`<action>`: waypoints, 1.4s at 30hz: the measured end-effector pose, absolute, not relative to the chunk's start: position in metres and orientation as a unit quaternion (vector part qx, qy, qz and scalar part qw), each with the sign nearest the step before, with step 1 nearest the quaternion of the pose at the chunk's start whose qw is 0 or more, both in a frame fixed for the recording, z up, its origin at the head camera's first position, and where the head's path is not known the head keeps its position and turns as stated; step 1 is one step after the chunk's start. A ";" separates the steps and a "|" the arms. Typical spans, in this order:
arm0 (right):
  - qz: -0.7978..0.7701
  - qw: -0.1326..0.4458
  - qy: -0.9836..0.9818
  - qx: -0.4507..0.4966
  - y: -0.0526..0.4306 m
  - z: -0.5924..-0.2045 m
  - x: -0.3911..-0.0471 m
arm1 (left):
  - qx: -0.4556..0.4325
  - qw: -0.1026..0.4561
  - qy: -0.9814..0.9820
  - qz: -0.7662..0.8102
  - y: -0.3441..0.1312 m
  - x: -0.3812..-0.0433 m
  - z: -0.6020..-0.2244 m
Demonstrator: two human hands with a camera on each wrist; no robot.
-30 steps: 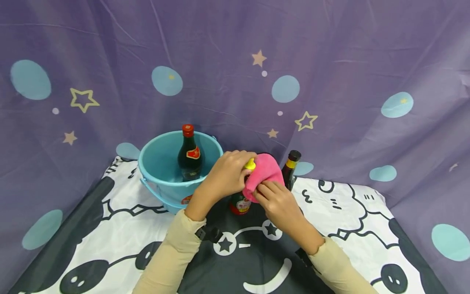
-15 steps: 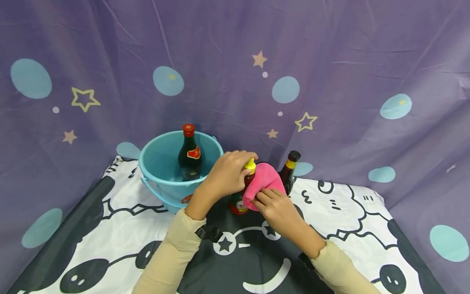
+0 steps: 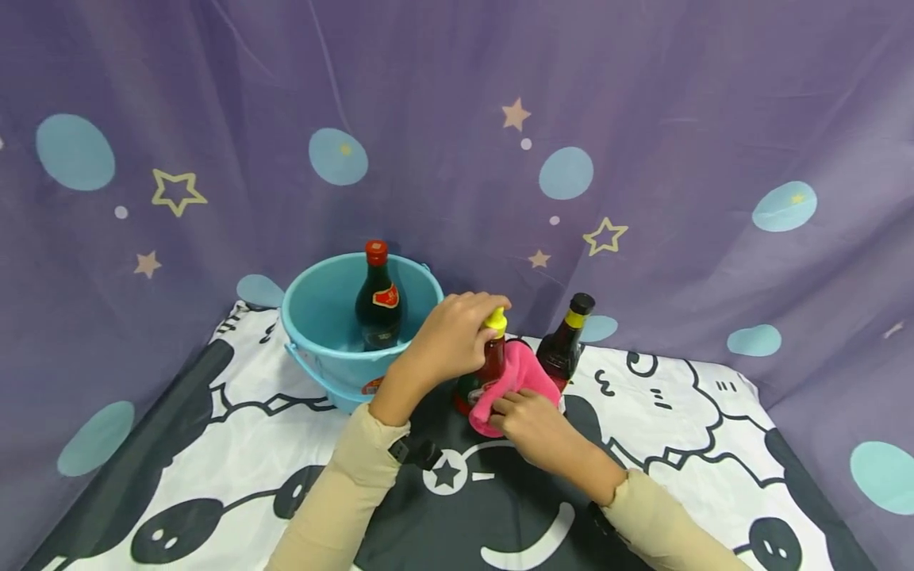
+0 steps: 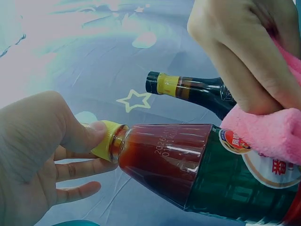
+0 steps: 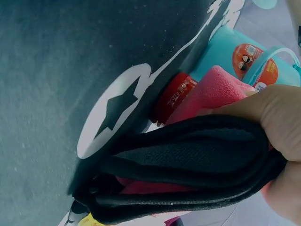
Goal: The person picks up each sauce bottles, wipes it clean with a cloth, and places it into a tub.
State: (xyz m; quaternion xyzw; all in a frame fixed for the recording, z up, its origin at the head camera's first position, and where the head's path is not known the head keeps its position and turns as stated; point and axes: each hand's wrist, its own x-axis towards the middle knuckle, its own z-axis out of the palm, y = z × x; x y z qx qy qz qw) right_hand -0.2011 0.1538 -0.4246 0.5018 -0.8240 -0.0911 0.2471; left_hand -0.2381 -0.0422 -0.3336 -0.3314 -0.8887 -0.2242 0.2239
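My left hand [image 3: 453,337] pinches the yellow cap [image 4: 106,140] of a sauce bottle [image 4: 164,155] between thumb and fingers. The bottle stands upright on the cloth-covered surface, with reddish-brown contents and a green label. Fingers of my right hand [image 3: 535,428] grip a pink cloth [image 3: 521,377], which lies against the bottle's right side and partly covers its label. In the right wrist view, the bottle's red base [image 5: 175,96] shows beside the cloth [image 5: 211,92]. Close behind the cloth, to the right, is a dark bottle [image 3: 562,345] with a black cap and yellow neck band.
A light blue bucket [image 3: 321,361] stands to the left, holding a dark bottle [image 3: 378,309] with a red cap. Behind everything hangs a purple curtain [image 3: 443,95] with stars. A black-and-white cartoon cloth [image 3: 664,412] covers the surface. A black strap [image 5: 188,146] blocks part of the right wrist view.
My right hand has slid the pink cloth down the bottle from near its neck toward its base, uncovering the upper part. My left hand has kept its hold on the cap.
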 end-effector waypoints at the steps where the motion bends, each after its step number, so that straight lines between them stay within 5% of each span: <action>1: -0.092 0.243 -0.827 0.499 0.154 -0.423 -0.201 | -0.332 0.223 -0.889 -0.222 -0.042 -0.238 -0.331; 9: -0.073 0.195 -0.844 0.495 0.162 -0.430 -0.194 | -0.336 0.194 -0.900 -0.199 -0.041 -0.235 -0.324; 21: 0.092 0.143 -0.876 0.452 0.196 -0.410 -0.180 | -0.329 0.259 -0.887 -0.196 -0.034 -0.233 -0.338; 29: 0.265 0.239 -0.871 0.338 0.220 -0.366 -0.189 | -0.333 0.278 -0.877 -0.207 -0.038 -0.240 -0.332; 42: 0.382 0.351 -0.848 0.107 0.213 -0.331 -0.196 | -0.336 0.196 -0.889 -0.241 -0.047 -0.239 -0.332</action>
